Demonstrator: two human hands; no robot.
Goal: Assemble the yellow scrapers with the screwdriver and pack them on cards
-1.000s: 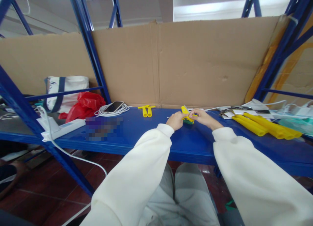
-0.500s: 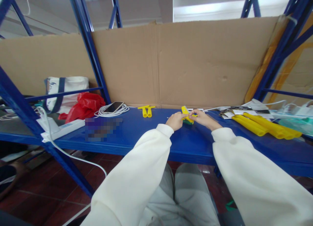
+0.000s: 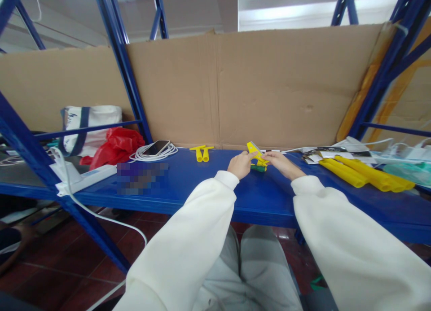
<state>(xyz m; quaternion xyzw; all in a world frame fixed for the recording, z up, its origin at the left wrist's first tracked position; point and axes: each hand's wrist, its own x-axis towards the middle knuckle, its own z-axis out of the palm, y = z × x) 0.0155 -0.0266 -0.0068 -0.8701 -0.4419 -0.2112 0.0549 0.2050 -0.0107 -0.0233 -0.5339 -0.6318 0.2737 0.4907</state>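
Observation:
Between my two hands is a yellow scraper (image 3: 253, 147), its flat head tilted up and showing a grey strip. Closed fingers of my left hand (image 3: 239, 164) grip it from the left, the index finger reaching across it. From the other side, my right hand (image 3: 281, 163) pinches it with thumb and fingers. Just under the scraper, a green and yellow piece (image 3: 258, 168) is on the blue shelf (image 3: 205, 185); whether the two are joined I cannot tell. Two yellow T-shaped pieces (image 3: 202, 154) lie side by side farther left.
Yellow tubes (image 3: 363, 174) and crumpled packaging (image 3: 340, 151) lie to the right. On the left are a phone (image 3: 158, 147) on a coiled white cable, a red plastic bag (image 3: 117, 145) and a white power strip (image 3: 89, 178). A cardboard panel (image 3: 269, 91) closes the back.
The scraper's head has turned and tilted to the left, so its grey strip shows more. My fingers have shifted slightly around it; both arms stay in place.

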